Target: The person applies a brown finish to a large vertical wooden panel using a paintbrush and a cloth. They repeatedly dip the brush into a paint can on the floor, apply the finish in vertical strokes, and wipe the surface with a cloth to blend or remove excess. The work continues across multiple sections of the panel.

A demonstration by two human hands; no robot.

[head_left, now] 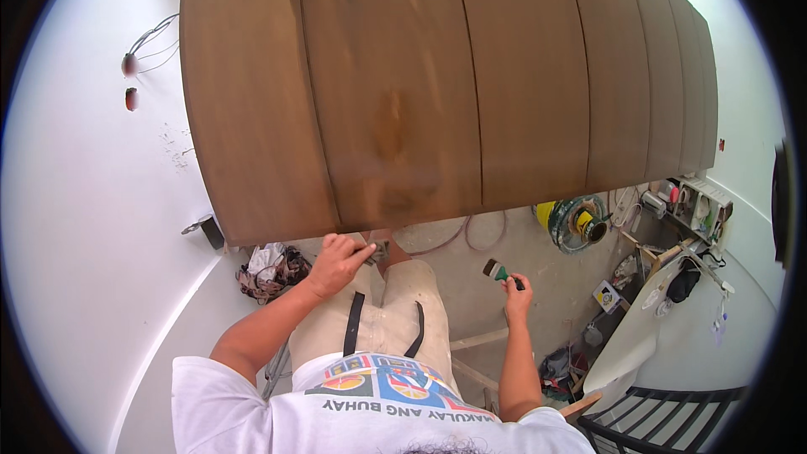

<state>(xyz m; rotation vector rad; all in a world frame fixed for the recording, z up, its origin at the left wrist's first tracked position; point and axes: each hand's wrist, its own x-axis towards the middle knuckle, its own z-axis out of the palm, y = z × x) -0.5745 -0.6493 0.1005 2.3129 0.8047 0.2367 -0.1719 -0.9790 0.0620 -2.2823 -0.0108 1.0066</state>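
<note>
A large brown panel (530, 76) of wide planks with dark grooves spans the view in front of me. Wet, glossy patches and a more orange spot show on its second plank. My left hand (336, 265) is closed just below the panel's near edge, on what looks like a crumpled grey-brown rag (379, 252). Off to the right, my right hand (516, 292) grips a paintbrush (502, 273) by its green and black handle. Its dark bristles point up and left, apart from the panel.
White walls stand on both sides, with wires (151, 42) coming out of the left one. A bundle of cloth (273, 273) lies on the floor at left. To the right are a cable spool (576, 223), a cluttered shelf (704, 206) and a black slatted rack (664, 416).
</note>
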